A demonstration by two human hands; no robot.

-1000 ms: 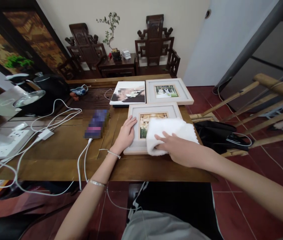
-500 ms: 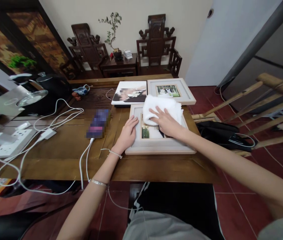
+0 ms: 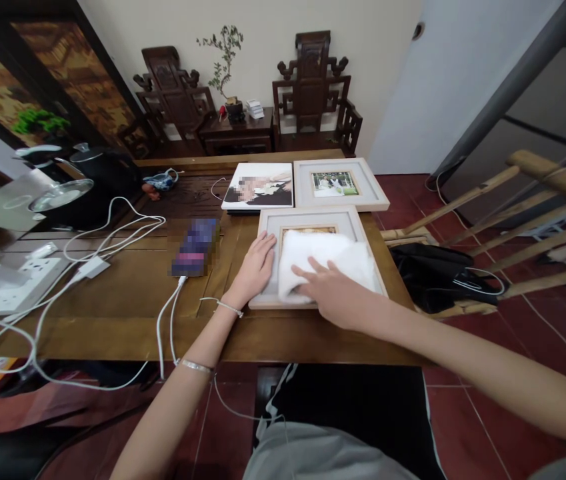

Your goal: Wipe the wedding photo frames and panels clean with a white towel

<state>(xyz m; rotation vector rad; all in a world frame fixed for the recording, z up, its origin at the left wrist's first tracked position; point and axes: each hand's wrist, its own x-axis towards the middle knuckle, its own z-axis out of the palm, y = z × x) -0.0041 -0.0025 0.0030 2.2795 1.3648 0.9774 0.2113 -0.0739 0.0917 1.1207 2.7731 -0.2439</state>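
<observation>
A pale wooden picture frame (image 3: 263,230) lies on the table close in front of me. Its picture is mostly covered by a folded white cloth (image 3: 333,247). With fingers spread across the cloth, my right hand (image 3: 335,293) holds it against the lower part of the frame. My left hand (image 3: 255,267) rests flat on the frame's left edge, fingers stretched out and gripping nothing. Behind lie a second pale frame (image 3: 305,190) with an outdoor photo and, beside it, a white-topped photo panel (image 3: 263,172), partly blurred out.
Left of my hand is a phone (image 3: 193,248) with a white cable. Farther left are a power strip (image 3: 25,287), tangled cords and a black kettle (image 3: 105,173). A wooden chair (image 3: 537,173) with a black bag (image 3: 425,273) stands right of the table (image 3: 163,333).
My right hand has drawn the white cloth down toward me, from the frame's upper part to its lower part. My left hand stays on the left edge.
</observation>
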